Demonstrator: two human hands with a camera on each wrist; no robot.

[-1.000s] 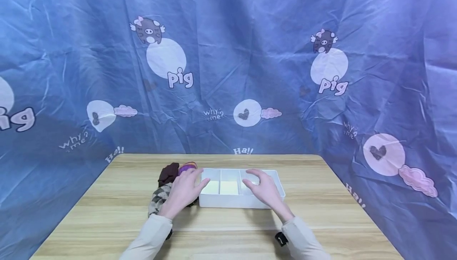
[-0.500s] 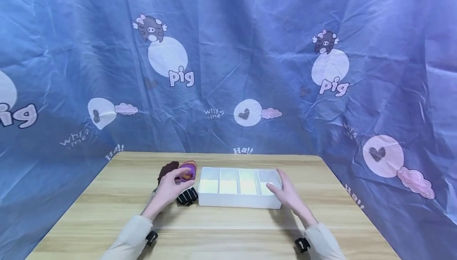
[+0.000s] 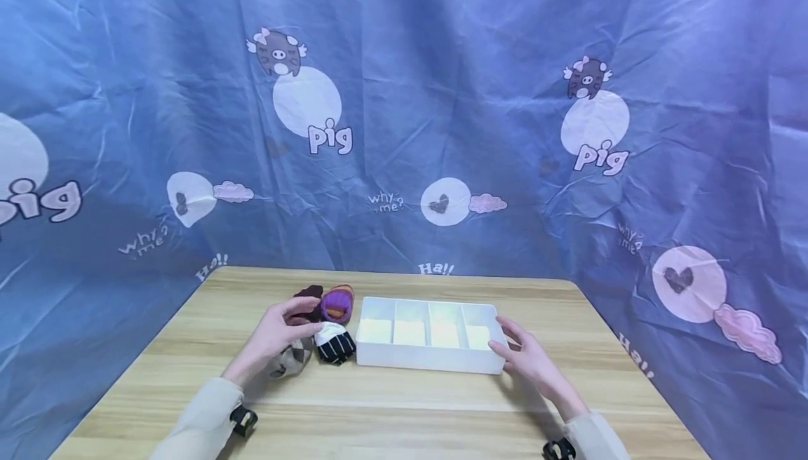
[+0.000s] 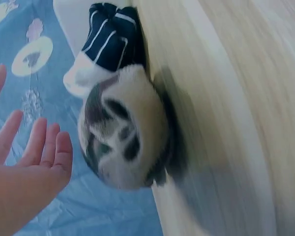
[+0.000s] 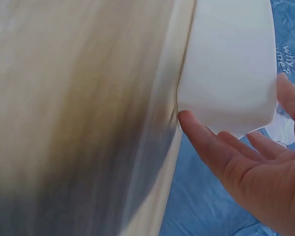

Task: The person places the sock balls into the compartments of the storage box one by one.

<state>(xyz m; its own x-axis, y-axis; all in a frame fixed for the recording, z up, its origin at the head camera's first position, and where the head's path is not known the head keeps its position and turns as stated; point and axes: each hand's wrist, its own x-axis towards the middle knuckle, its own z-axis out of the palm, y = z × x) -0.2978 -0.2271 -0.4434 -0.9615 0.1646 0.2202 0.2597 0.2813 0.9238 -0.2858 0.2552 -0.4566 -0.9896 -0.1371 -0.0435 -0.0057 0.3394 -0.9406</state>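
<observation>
A white tray (image 3: 429, 358) with several compartments stands on the table. My right hand (image 3: 536, 365) is at its right end; in the right wrist view the fingers (image 5: 206, 140) touch or nearly touch the end wall. My left hand (image 3: 278, 334) hovers above a group of balled socks left of the tray, holding nothing. The group has a dark maroon sock (image 3: 311, 293), a purple and orange sock (image 3: 337, 303), a black sock with white stripes and a white part (image 3: 336, 344), and a grey patterned sock (image 4: 132, 132). The left hand partly hides the maroon and grey socks in the head view.
The light wooden table (image 3: 391, 425) spreads in front of and to the right of the tray. A blue printed curtain (image 3: 391, 116) hangs behind the table and along its sides. A black strap (image 3: 243, 419) shows at the left wrist, another (image 3: 558, 449) at the right.
Both hands have moved outward from above the tray: the left away to the left over the socks, the right to the tray's right end. The striped sock and all compartments have come into view.
</observation>
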